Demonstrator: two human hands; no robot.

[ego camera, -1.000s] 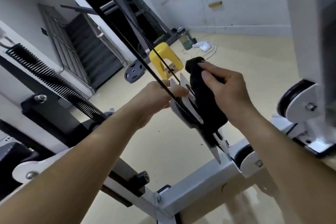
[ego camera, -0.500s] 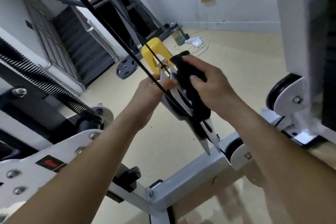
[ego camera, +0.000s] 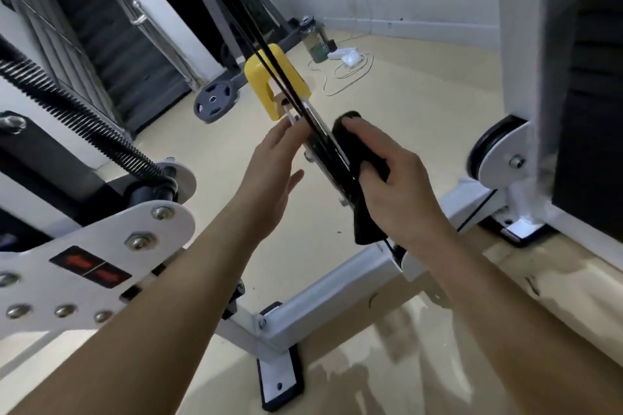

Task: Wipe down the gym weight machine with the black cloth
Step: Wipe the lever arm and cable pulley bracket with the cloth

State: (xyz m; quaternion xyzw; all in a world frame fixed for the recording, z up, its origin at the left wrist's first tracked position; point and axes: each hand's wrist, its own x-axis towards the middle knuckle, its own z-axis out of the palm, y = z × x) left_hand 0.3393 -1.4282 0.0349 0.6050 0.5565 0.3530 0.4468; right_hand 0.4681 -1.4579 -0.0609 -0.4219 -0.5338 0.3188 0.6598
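Steel spring slants down the left side of the weight machine. Moving right, my left hand is flat with its fingers straight, holding nothing. Its fingertips reach the left edge of the pulley bracket, though I cannot tell whether they touch it. On the bracket's right face lies the black cloth, its tail hanging past the lower end. My right hand curls fingers and thumb round the cloth and presses it to the metal.

I judge I am mid-wipe on this bracket, with much of the machine left to do. Next I need to steady the bracket from the left, since it hangs on the cable and will likely swing. Then I can drag the cloth down its length.

Half a second ago my left hand was curled against the bracket's top. It has since let go and opened, while the right keeps the cloth pressed on.
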